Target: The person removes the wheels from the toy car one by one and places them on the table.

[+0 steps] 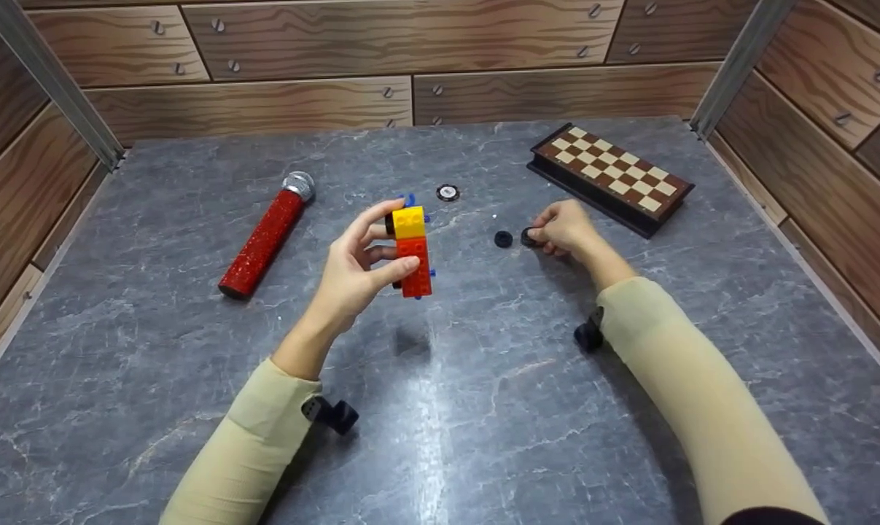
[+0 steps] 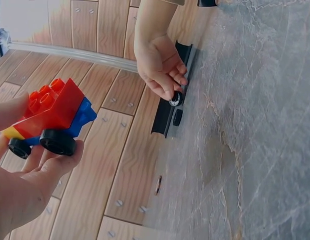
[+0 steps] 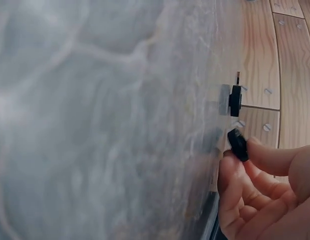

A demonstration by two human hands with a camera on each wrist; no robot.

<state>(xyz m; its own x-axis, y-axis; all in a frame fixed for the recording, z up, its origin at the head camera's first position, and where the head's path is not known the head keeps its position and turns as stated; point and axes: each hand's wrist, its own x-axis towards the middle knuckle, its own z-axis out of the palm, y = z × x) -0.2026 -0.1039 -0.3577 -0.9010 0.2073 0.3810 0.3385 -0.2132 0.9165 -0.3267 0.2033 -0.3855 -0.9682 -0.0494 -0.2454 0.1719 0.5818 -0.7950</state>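
My left hand holds a toy car of red, yellow and blue building bricks above the table. Two black wheels show on one side of the car in the left wrist view; blue pegs stick out on the other side in the head view. Between thumb and fingers, my right hand pinches a small black wheel, tilted at the tabletop. Another black wheel lies on the table just left of it.
A red glittery microphone with a silver head lies at the left. Behind the wheels is a poker chip. A folded chessboard box sits at the back right. Wood-patterned walls bound the grey marbled table.
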